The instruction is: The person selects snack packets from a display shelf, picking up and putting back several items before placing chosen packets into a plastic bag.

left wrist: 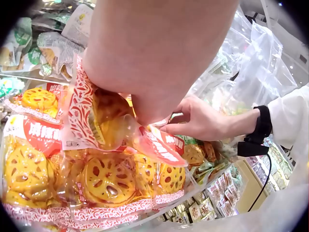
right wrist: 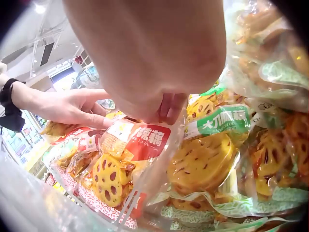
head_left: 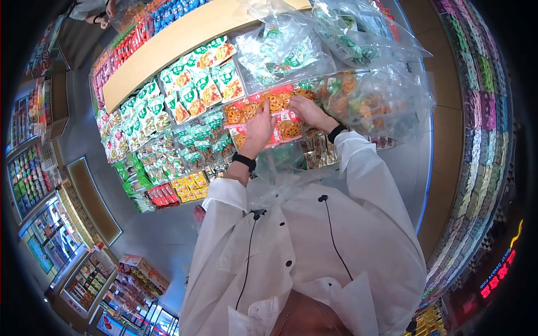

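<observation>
Red-and-white packets of lotus root slices (head_left: pixel 249 112) lie in rows under both hands. My left hand (head_left: pixel 260 130) reaches over them, fingers fairly straight, touching a packet. In the left wrist view, one lotus root packet (left wrist: pixel 96 113) is tilted up above the others beneath that hand. My right hand (head_left: pixel 309 113) is just to the right, its thumb and fingertips drawn together at the packets' right end, pinching the edge of a red packet (right wrist: pixel 145 142). Its fingertips are partly hidden in the right wrist view. Green-labelled lotus root packets (right wrist: pixel 205 159) lie right beside it.
Large clear plastic bags (head_left: pixel 370 103) bulge over the display's right side. Green-and-white snack packets (head_left: pixel 202 81) fill the left compartments. A wooden ledge (head_left: pixel 179 42) runs behind them, and small yellow packs (head_left: pixel 190 186) sit at the front. Another person's hand (head_left: pixel 101 21) shows far left.
</observation>
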### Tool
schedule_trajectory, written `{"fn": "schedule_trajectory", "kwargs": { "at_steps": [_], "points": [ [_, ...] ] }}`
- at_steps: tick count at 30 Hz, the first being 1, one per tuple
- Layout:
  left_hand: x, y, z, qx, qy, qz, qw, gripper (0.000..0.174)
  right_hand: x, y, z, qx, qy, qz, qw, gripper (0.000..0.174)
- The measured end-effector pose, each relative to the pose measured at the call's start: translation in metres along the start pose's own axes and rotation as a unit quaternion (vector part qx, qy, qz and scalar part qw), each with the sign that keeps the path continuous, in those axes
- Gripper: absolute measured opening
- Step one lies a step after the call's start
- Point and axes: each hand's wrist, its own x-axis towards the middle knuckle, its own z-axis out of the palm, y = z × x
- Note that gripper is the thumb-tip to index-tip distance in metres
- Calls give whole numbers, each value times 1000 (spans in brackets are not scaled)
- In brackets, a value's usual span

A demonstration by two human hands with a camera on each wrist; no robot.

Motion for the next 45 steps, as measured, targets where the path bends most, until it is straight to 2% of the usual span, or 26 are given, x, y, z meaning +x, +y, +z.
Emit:
{"fn": "schedule_trajectory", "kwargs": {
  "at_steps": [4, 6, 10, 12, 13, 15, 19, 21, 22, 24, 26, 28, 30, 31, 34, 36, 39, 40, 42, 43, 45],
  "points": [
    [-4, 22, -24, 71, 31, 65, 995, 66, 0, 1, 1, 2, -1, 14, 1000, 13],
    [1, 25, -31, 82, -4, 127, 988, 63, -1, 6, 5, -10, 34, -25, 999, 18],
    [15, 17, -15, 102, -58, 132, 984, 62, -4, 3, 0, 2, 61, -51, 997, 12],
    [21, 13, -3, 88, -28, 124, 988, 64, -5, 2, -2, 70, 11, 52, 996, 12],
    [22, 11, 4, 88, -29, 124, 988, 64, -5, 3, -1, 70, 11, 52, 996, 12],
    [24, 9, 13, 63, 61, 117, 989, 70, -7, 5, 4, 79, 39, 64, 994, 9],
    [24, 13, 3, 25, 11, 97, 995, 77, -6, 4, 4, 70, 61, 68, 993, 10],
    [10, 16, -13, 59, -71, 97, 991, 83, -4, 2, 4, 117, 57, 139, 982, 14],
    [3, 13, -15, 61, -71, 97, 991, 83, -2, -5, 2, 118, 58, 139, 982, 14],
    [-12, 5, -19, 114, -49, 142, 982, 90, 4, -18, 3, 23, 193, 89, 977, 17],
    [-13, -2, -12, 145, -59, 143, 977, 89, 10, -21, 12, 50, 184, 106, 976, 19],
    [-8, -9, -4, 137, -22, 159, 977, 80, 14, -21, 21, 75, 176, 121, 974, 21],
    [-3, -12, 0, 128, -12, 157, 979, 75, 20, -18, 30, 149, 181, 207, 950, 26],
    [-1, -12, 1, 118, -4, 156, 981, 71, 23, -17, 34, 148, 180, 206, 950, 26],
    [7, -5, 3, 130, 19, 127, 983, 69, 29, -18, 38, 122, 198, 222, 947, 27],
    [12, -3, 3, 125, 15, 115, 985, 70, 30, -20, 38, 192, 192, 289, 918, 25],
    [12, -4, 3, 112, 8, 101, 988, 71, 31, -17, 40, 227, 185, 307, 905, 22],
    [12, -4, 2, 104, 7, 101, 989, 71, 29, -15, 41, 227, 185, 306, 906, 22],
    [16, -4, 7, 97, 11, 92, 991, 71, 20, -16, 38, 69, 201, 159, 964, 24],
    [17, -4, 12, 91, 13, 84, 992, 72, 13, -21, 35, 42, 156, 149, 976, 32],
    [19, -4, 21, 84, 20, 78, 993, 71, 9, -29, 30, -3, 131, 141, 981, 35]
  ]
}}
